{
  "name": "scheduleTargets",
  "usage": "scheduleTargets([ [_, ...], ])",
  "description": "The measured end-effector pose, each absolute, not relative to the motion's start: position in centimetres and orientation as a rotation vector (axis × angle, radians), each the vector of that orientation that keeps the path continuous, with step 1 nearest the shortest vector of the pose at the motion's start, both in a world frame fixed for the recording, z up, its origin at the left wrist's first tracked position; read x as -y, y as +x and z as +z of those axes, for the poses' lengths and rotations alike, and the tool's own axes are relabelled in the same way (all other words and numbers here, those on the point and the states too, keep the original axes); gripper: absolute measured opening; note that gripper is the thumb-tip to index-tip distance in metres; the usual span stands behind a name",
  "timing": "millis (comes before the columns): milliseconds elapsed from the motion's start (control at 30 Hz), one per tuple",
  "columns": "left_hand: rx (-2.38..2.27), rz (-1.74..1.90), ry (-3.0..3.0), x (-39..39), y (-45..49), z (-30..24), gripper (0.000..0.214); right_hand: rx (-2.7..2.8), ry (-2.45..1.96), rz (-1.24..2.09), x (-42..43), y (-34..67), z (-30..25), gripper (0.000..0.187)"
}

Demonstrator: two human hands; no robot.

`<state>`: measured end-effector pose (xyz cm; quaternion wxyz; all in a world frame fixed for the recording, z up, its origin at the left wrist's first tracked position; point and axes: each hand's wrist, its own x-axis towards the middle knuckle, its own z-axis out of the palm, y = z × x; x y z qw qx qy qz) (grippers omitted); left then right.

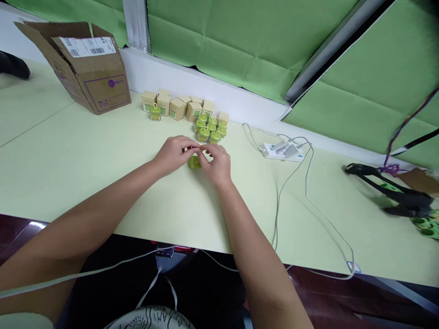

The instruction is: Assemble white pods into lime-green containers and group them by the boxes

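My left hand [176,153] and my right hand [216,162] meet above the table, fingertips pinched together. Whatever sits between the fingertips is too small to name. Just below them is a green-capped item [195,161], partly covered by my fingers; I cannot tell whether a hand touches it. Behind my hands stands a cluster of small glass jars with green caps and pale loops [211,125]. One more such jar [155,112] stands apart to the left. A row of small tan boxes [177,108] lines the wall behind them.
An open cardboard carton [103,87] stands at the back left. To the right lies a white power strip [283,151] with plugs, its cables [310,196] trailing over the table's front edge. A black stand-like object [394,192] is at the far right. A phone [165,250] shows below the table edge.
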<state>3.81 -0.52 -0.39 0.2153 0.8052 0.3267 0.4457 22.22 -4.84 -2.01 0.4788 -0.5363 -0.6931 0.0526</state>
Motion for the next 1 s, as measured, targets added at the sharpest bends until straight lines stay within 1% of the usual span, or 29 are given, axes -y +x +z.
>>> scheduleTargets([
  [200, -0.870, 1.244, 2.302, 0.2, 3.6, -0.5, 0.021, 1.709, -1.277, 0.097, 4.9, 22.2, -1.9, 0.018],
  [667, -0.908, 1.216, 2.153, 0.7, 3.8, 0.0, 0.019, 1.701, -1.308, 0.123, 4.9, 22.1, -1.7, 0.020],
  [767, -0.913, 1.247, 2.177, 0.6, 4.0, -0.3, 0.027, 1.568, -1.335, 0.161, 4.9, 22.3, -1.6, 0.019],
  [833, -0.892, 1.234, 2.268, 0.6, 4.0, -0.5, 0.033, 1.392, -1.342, 0.227, 4.7, 22.5, -1.6, 0.021],
  [900, -0.825, 1.141, 2.402, 0.7, 4.1, -0.7, 0.034, 1.231, -1.339, 0.290, 4.5, 22.8, -1.7, 0.026],
  [1000, -0.765, 0.937, 2.561, 1.0, 4.1, -1.1, 0.037, 1.126, -1.342, 0.341, 4.1, 23.1, -1.8, 0.026],
])
